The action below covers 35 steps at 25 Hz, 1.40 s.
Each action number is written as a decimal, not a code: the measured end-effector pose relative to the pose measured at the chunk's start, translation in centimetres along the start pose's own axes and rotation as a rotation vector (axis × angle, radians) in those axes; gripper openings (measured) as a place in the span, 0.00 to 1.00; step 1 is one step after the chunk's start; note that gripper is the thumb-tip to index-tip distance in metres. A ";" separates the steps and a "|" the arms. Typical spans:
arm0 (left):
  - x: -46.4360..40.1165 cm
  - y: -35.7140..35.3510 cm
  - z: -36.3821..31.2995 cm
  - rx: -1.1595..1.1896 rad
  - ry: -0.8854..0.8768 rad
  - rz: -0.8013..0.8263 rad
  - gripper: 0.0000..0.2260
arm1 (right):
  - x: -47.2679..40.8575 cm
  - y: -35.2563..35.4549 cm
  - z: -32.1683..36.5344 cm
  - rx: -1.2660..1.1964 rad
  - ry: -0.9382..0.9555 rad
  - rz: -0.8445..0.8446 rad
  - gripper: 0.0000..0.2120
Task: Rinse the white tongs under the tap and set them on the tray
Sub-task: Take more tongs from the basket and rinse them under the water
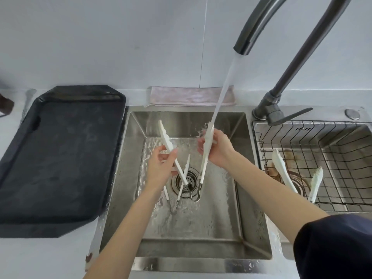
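White tongs are held over the steel sink, spread in a V whose arms converge above the drain. My right hand grips the right arm, and its tip sits in the water stream from the tap. My left hand pinches the left arm. A second pair of white tongs lies in the basin under my left hand. The black tray sits on the counter left of the sink with nothing on it.
A wire basket in the right-hand basin holds another pair of white tongs. A folded pink cloth lies behind the sink. The tap's base and lever stand between the two basins. Water splashes across the sink floor.
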<state>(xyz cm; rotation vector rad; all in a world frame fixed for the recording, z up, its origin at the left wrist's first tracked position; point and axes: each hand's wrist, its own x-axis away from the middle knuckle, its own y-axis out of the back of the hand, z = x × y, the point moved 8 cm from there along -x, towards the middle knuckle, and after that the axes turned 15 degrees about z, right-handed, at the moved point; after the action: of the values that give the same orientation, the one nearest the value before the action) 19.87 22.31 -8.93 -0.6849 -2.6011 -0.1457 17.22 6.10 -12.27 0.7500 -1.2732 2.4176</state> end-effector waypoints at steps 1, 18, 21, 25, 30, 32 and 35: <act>0.0 -0.2 0.7 0.040 0.030 0.007 0.15 | 0.2 0.0 0.3 -0.011 0.003 -0.004 0.13; -0.4 -5.5 2.6 0.259 0.180 0.237 0.09 | 4.0 -3.1 4.4 0.225 0.124 0.066 0.13; -1.0 -6.5 2.4 0.221 0.202 0.244 0.11 | 5.4 -1.5 3.2 0.366 0.109 0.014 0.12; -1.3 -8.6 2.8 0.287 0.283 0.304 0.13 | 6.7 -0.4 4.1 0.402 0.147 -0.035 0.12; -2.4 -11.2 1.8 0.364 0.345 0.378 0.13 | 8.0 -1.6 7.0 0.625 0.287 -0.034 0.11; -2.6 -11.8 1.4 0.373 0.357 0.399 0.14 | 8.4 -1.8 7.7 0.752 0.335 -0.068 0.13; -3.0 -11.8 1.2 0.427 0.349 0.413 0.16 | 8.4 -1.7 8.4 0.870 0.409 -0.111 0.12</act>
<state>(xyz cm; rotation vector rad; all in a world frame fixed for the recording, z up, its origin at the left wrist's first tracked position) 15.96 10.92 -11.23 -0.9182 -2.0161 0.3731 13.77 0.35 -2.34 0.4396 0.0102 2.7885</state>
